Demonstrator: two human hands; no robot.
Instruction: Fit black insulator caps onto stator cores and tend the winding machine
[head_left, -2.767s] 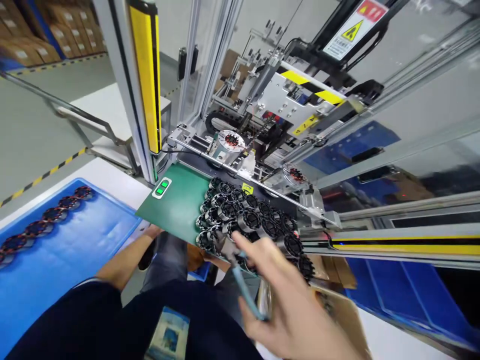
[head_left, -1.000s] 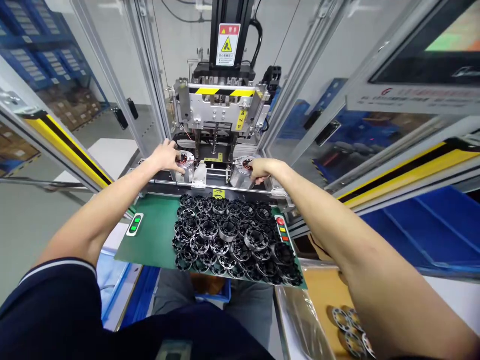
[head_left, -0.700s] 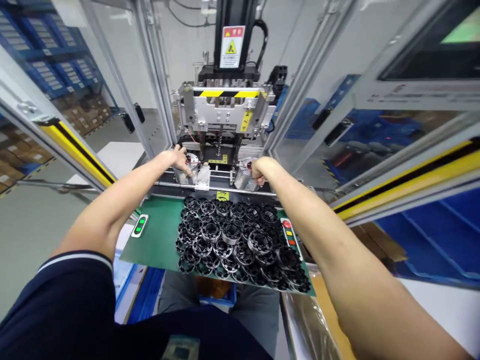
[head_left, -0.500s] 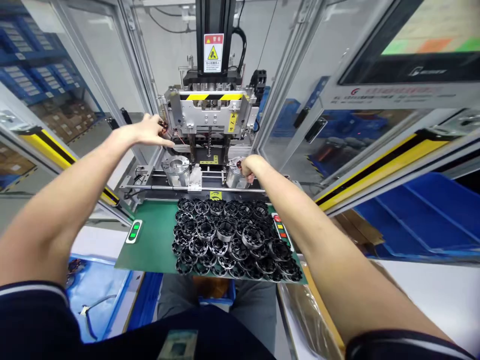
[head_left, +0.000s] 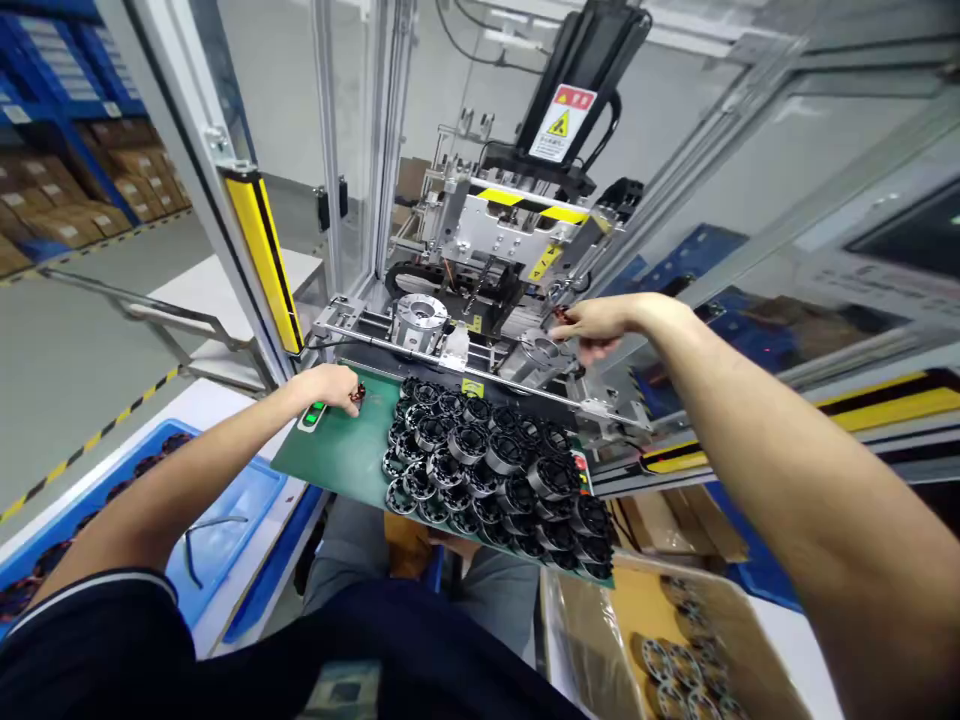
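Note:
My left hand (head_left: 332, 388) is closed around a copper-wound stator (head_left: 359, 397), mostly hidden by the fingers. It is at the left part of the green work board (head_left: 341, 450), beside the green-button panel (head_left: 312, 414). My right hand (head_left: 600, 322) grips another copper-wound stator (head_left: 561, 315) just above the right metal cylinder fixture (head_left: 536, 357). The left cylinder fixture (head_left: 421, 322) stands upright on the machine's rail. Several black-and-silver stator cores (head_left: 469, 442) lie stacked in rows on the board between my arms.
The machine's press head (head_left: 501, 228) hangs above the fixtures. Yellow light-curtain bars (head_left: 262, 260) flank the opening. A blue tray (head_left: 232, 490) with copper-wound parts is at left; a carton (head_left: 637, 600) with more ring cores sits at lower right.
My left hand has come down and back from the machine to the board's left side. My right hand has lifted out of the right fixture with the stator. The view has turned and tilted.

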